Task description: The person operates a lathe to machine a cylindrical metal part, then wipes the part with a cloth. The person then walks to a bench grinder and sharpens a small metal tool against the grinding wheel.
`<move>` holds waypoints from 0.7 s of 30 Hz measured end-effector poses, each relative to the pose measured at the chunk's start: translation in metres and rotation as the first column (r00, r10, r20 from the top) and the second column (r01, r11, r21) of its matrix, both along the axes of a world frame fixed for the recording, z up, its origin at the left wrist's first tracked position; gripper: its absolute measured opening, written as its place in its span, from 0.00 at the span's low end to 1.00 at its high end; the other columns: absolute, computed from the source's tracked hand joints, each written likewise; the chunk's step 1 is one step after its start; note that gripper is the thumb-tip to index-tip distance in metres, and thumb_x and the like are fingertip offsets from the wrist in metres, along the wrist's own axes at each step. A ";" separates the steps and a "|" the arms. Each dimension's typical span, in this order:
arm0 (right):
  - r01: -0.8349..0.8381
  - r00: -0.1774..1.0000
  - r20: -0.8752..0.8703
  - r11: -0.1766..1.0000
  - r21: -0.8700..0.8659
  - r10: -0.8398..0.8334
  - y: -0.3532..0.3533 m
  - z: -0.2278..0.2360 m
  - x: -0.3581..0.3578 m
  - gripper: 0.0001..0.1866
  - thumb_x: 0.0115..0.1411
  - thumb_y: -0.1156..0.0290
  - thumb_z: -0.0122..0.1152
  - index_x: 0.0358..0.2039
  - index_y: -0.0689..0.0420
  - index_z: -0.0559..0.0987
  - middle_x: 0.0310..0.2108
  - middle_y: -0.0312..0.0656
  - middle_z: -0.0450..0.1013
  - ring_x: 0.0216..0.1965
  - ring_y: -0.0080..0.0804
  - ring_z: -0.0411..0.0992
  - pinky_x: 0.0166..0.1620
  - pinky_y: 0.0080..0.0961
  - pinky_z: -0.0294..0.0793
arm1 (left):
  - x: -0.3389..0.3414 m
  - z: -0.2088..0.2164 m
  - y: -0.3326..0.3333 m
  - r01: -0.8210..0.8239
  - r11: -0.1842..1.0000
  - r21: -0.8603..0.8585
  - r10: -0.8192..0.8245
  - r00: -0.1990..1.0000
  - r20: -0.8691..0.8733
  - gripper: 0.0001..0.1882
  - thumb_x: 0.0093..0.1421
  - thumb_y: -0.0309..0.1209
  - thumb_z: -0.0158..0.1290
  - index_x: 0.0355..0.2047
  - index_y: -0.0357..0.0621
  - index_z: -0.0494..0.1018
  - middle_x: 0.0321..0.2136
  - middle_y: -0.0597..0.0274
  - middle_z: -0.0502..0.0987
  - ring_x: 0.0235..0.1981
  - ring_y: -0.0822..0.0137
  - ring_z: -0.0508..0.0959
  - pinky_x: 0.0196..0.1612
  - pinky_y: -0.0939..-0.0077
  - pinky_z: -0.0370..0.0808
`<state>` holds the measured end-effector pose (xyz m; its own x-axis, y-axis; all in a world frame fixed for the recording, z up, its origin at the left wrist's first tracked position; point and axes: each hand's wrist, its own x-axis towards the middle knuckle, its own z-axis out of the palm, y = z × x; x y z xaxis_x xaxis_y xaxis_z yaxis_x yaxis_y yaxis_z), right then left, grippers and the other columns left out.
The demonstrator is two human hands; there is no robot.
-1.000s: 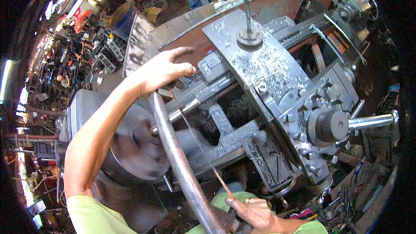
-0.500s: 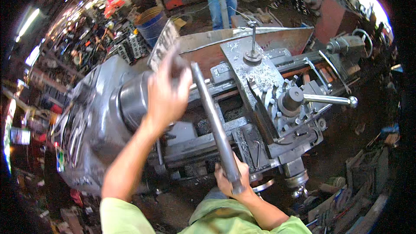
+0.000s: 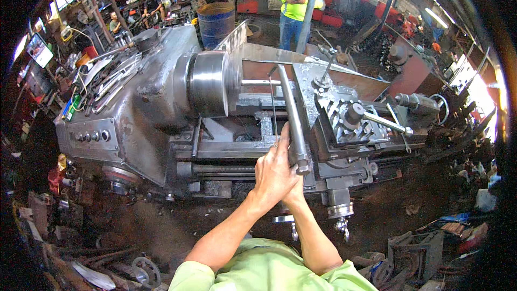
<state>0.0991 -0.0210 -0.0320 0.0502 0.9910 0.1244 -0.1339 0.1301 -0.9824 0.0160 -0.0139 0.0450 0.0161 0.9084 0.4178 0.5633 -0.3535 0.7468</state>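
A long round steel bar (image 3: 291, 113) slants away from me over the lathe bed, its near end tilted toward my body. Against its left side lies my left hand (image 3: 271, 175), fingers closed along the bar near that end. My right hand (image 3: 294, 187) is under the near end of the bar, mostly hidden behind the left one, gripping from below. A thin dark rod (image 3: 273, 102) with a bent top stands just beyond my left fingertips; whether a finger touches it I cannot tell. Left of the bar is the lathe's chuck (image 3: 210, 83), its right edge blurred.
The tool post with its handle (image 3: 377, 120) stands on the carriage to the right, among metal chips. Wrenches and rods (image 3: 116, 83) lie on the headstock (image 3: 153, 97). Beyond the lathe, a person in a yellow top (image 3: 299, 0) stands behind a pole, near a blue drum (image 3: 216, 24).
My left hand has come down from the bar's far end to its near end, beside my right hand. The view has turned, showing more of the headstock.
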 end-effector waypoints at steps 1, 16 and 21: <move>0.038 0.995 0.095 0.999 0.009 -0.039 -0.003 -0.001 0.001 0.26 0.50 0.70 0.71 0.47 0.59 0.70 0.39 0.33 0.71 0.40 0.19 0.67 0.43 0.25 0.73 | 0.000 0.002 -0.005 0.017 1.000 0.025 -0.017 1.000 0.021 0.48 0.45 0.27 0.61 0.67 0.43 0.51 0.36 0.39 0.77 0.34 0.41 0.80 0.39 0.54 0.78; 0.049 0.954 0.286 0.989 0.142 -0.089 0.011 -0.025 -0.007 0.31 0.53 0.67 0.65 0.56 0.62 0.68 0.38 0.50 0.76 0.38 0.33 0.75 0.44 0.31 0.75 | -0.015 -0.025 0.005 0.058 0.991 0.121 -0.068 0.995 0.079 0.49 0.47 0.28 0.61 0.68 0.41 0.48 0.33 0.41 0.78 0.30 0.44 0.80 0.34 0.54 0.78; 0.063 0.967 0.231 0.978 0.198 -0.109 0.141 -0.004 -0.027 0.24 0.50 0.67 0.68 0.45 0.61 0.71 0.37 0.45 0.75 0.40 0.29 0.72 0.46 0.30 0.73 | -0.025 0.016 0.125 -0.011 1.000 -0.025 0.013 0.996 0.091 0.43 0.47 0.30 0.59 0.64 0.45 0.55 0.32 0.40 0.79 0.35 0.38 0.79 0.41 0.49 0.77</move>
<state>0.0721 0.1205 -0.0365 0.0804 0.9419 0.3260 0.1223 0.3153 -0.9411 -0.0087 0.1111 0.0614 -0.0318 0.9184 0.3943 0.4964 -0.3279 0.8038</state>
